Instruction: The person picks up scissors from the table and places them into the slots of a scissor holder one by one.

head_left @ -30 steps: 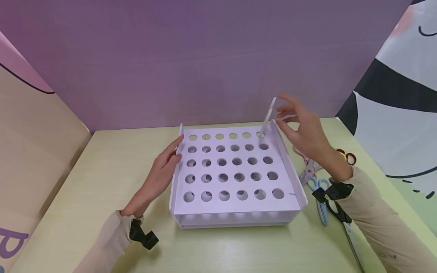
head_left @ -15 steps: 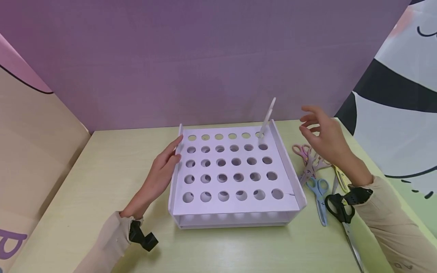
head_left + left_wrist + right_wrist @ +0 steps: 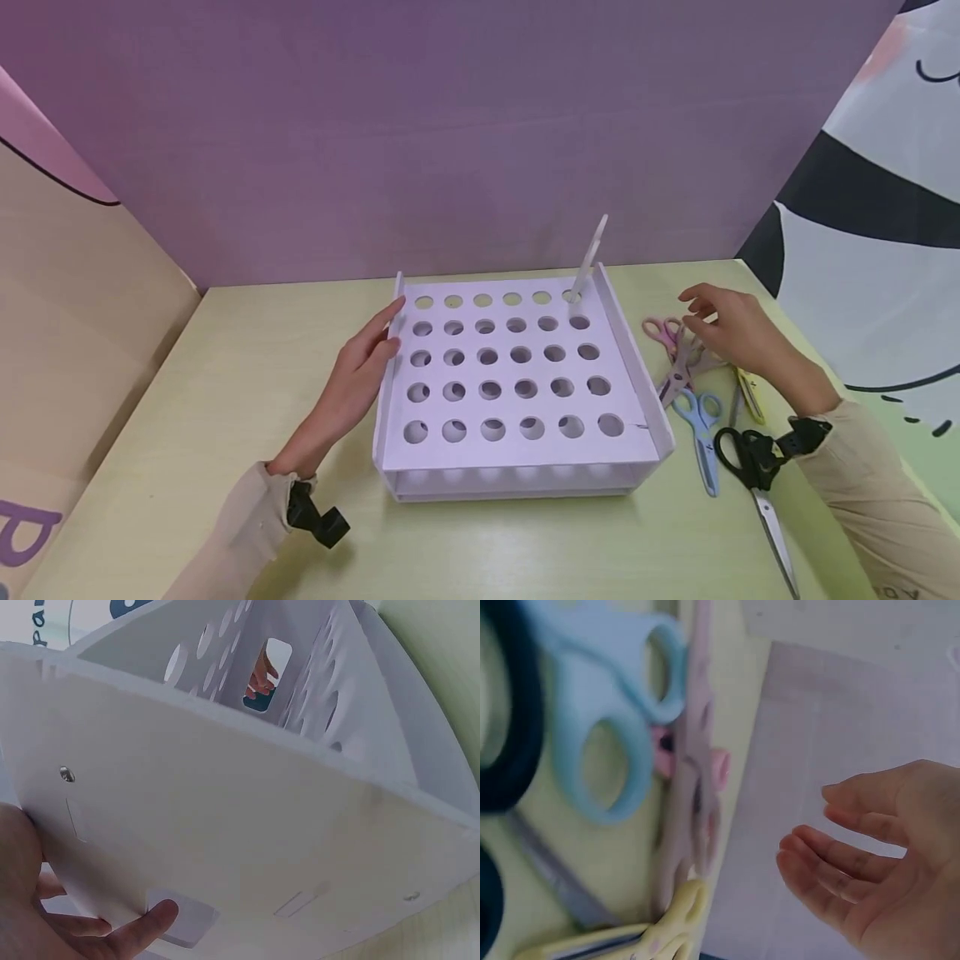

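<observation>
A white rack [image 3: 504,371] with rows of round holes stands on the table. My left hand [image 3: 356,367] holds its left side; in the left wrist view the left hand [image 3: 82,922] has one fingertip over the slot in the side panel and other fingers behind the panel's edge. A slim white object [image 3: 589,258], seen edge-on, leans upright in the back right hole. My right hand [image 3: 738,329], fingers loosely bent and holding nothing, hovers by the greyish-mauve scissors [image 3: 678,375] and the pink scissors [image 3: 660,331] right of the rack.
Blue scissors [image 3: 703,433], yellow scissors [image 3: 750,396] and black-handled scissors [image 3: 752,462] lie on the table's right side. A purple panel [image 3: 450,142] rises behind the table [image 3: 247,358], with printed panels at left and right.
My right hand has moved away from the slim white object, rightward and then down toward the scissors. The left hand and rack stay in place.
</observation>
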Demonstrator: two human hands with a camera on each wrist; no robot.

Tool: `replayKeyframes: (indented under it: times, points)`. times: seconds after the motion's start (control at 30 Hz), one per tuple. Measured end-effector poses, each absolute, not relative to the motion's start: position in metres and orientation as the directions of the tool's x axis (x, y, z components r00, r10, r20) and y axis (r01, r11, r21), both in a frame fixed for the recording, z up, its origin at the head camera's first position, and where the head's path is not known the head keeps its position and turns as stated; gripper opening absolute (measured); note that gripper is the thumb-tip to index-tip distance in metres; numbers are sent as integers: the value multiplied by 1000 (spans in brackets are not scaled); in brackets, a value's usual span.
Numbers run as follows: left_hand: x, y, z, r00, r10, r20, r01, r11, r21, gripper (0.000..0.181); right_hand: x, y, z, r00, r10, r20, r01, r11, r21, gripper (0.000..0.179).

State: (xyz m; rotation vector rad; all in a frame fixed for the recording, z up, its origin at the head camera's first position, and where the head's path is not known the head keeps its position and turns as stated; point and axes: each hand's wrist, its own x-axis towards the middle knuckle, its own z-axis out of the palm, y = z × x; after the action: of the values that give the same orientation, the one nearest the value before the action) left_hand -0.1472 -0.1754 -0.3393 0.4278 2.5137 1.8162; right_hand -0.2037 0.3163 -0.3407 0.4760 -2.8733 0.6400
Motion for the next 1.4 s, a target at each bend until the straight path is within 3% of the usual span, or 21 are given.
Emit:
replayKeyframes:
  times: [0.23,0.5,0.73,0.97,1.13,1.4]
  points:
    - [-149,-176,-339,-959,241,148,214,277,937,52,-213,338,-355,-949,-263,173,-310,875,-372,34]
    - [-148,-177,-338,-956,257,141,206,243,948,52,-221,357,-375,-974,-228,-4,-206,890,-407,53]
    - [-146,-176,-337,-957,257,134,193,222,956,52,-225,357,-378,-977,-206,-48,-174,914,-367,47]
    - [-144,-176,-336,-955,260,145,204,215,955,52,-227,356,-377,-976,-190,-110,-142,928,-344,61]
    - [-145,-175,-336,-951,269,154,215,212,954,51,-228,353,-375,-973,-175,-153,-113,930,-349,61]
    - [-143,-177,-333,-950,263,167,227,217,950,51,-234,341,-372,-974,-68,-217,24,918,-396,72]
